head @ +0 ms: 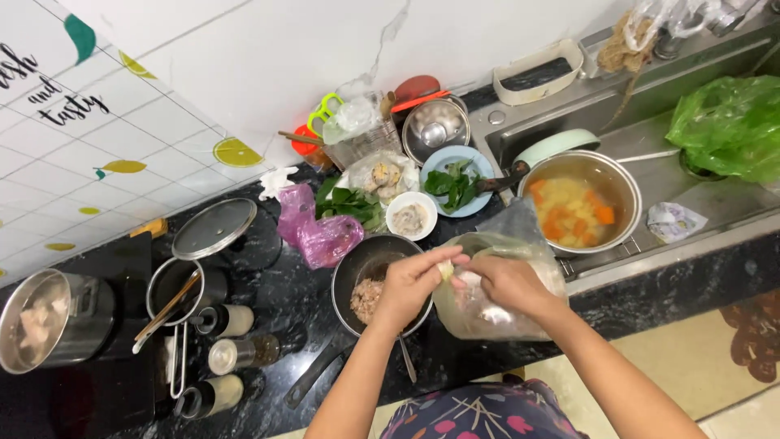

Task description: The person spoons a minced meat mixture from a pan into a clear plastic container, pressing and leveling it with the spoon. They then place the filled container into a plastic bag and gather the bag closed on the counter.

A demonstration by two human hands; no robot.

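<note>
Head view: left hand [406,284] and right hand [510,284] meeting over black bench [276,301], fingers of both pinched closed on small pale dumpling wrapper [445,270]. Clear plastic bag [487,317] beneath right hand. Dark pan [357,272] with minced meat [367,299] just below left hand. Steel pot [619,183] of soup in sink [731,195].
</note>
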